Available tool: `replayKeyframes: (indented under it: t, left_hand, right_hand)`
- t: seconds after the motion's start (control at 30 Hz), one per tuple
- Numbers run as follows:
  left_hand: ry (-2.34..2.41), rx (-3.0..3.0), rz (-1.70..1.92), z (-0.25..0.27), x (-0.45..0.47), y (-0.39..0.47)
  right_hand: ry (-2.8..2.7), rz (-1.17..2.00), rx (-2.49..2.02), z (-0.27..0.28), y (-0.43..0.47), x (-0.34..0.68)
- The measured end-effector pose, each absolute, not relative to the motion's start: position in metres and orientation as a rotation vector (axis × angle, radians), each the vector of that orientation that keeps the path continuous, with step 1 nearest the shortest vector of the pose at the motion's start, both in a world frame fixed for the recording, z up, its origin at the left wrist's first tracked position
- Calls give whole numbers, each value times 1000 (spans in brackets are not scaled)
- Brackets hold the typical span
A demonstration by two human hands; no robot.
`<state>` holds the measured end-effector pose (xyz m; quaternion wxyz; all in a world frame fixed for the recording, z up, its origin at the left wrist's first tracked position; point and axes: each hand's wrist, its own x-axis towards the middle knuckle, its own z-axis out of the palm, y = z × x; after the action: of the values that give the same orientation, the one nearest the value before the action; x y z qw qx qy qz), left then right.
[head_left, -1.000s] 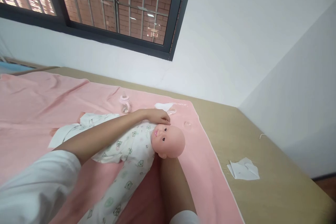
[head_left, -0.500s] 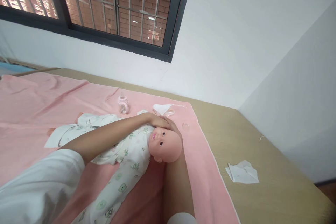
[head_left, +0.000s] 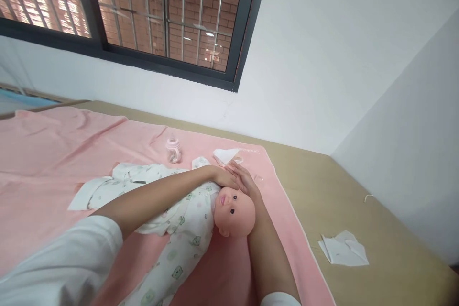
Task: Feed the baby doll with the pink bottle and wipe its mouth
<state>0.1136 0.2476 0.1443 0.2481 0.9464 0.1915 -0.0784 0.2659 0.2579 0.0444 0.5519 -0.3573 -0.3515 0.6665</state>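
A baby doll [head_left: 234, 213] lies on its back in a white outfit [head_left: 195, 213] printed with small green figures, its head toward the right. My left arm reaches across the doll's chest, and my left hand [head_left: 225, 177] rests against the far side of its head, fingers laid out fairly flat. From the right, my right arm passes beside the crown. My right hand [head_left: 247, 180] is at the same far side, fingers stretched, close against my left fingertips. Part of the fingers is hidden where the hands meet the head.
Under the doll spreads a pink blanket [head_left: 143, 126] on a tan surface [head_left: 304, 177]. Beyond the doll stand a baby bottle [head_left: 173, 149] and a folded white cloth [head_left: 225, 156]. A small clear item [head_left: 258, 178] lies right of my hands. Another white cloth [head_left: 344, 248] lies at right.
My right hand has come away from beneath my left hand, and its fingers now show more. My right forearm has swung rightward from the doll's head. The whole view has shifted slightly.
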Motion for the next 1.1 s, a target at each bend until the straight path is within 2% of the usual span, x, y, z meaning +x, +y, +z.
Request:
replayKeyframes:
  t: [0.13,0.37,0.5,0.73,1.1]
  left_hand:
    - [525,2631,-256,143,110,248]
    - [654,2723,-78,167,76,229]
    - [785,2730,71,181,46,212]
    - [957,2668,354,186,20,188]
    - [838,2396,948,175,23,187]
  right_hand:
    - [-902,1616,-853,44,259,268]
    - [-1048,1539,-877,56,254,268]
    - [-1189,1295,-1060,79,246,274]
    - [-1692,588,-1618,147,219,268]
    - [-2035,356,-1419,208,152,229]
